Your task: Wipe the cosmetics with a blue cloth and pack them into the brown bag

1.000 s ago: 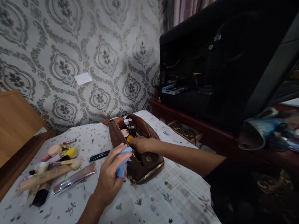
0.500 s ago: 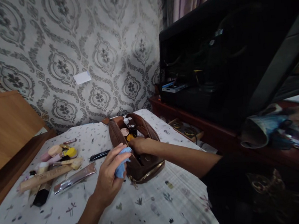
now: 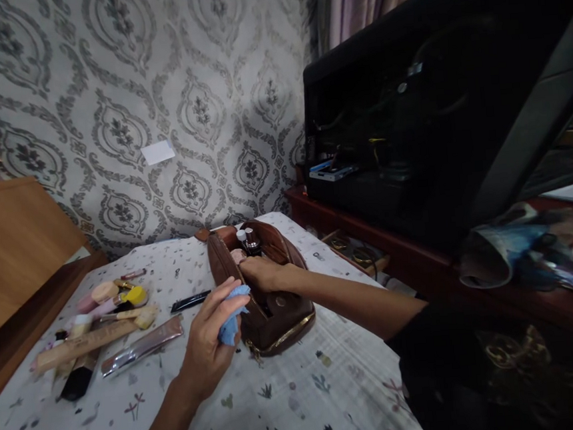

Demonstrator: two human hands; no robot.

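Observation:
A brown bag (image 3: 288,322) lies unzipped on the patterned white cloth (image 3: 284,416), with small bottles (image 3: 252,239) and a pale pink round item (image 3: 238,254) inside. My right hand (image 3: 264,272) reaches into the bag; its fingertips are hidden, so what it grips cannot be made out. My left hand (image 3: 211,335) holds a crumpled blue cloth (image 3: 232,317) beside the bag's near left side. A slim black item (image 3: 190,301) lies left of the bag. Farther left is a pile of cosmetics, including a yellow-capped item (image 3: 136,296), a clear tube (image 3: 142,346) and a beige tube (image 3: 84,345).
A large black television (image 3: 409,130) stands on a dark red cabinet (image 3: 416,264) at the right, above an open drawer (image 3: 381,261). A wooden board (image 3: 18,245) borders the left side. Patterned wallpaper rises behind.
My right hand has shifted slightly up and left inside the bag and now covers the yellow-orange item seen before. My left hand still has the blue cloth.

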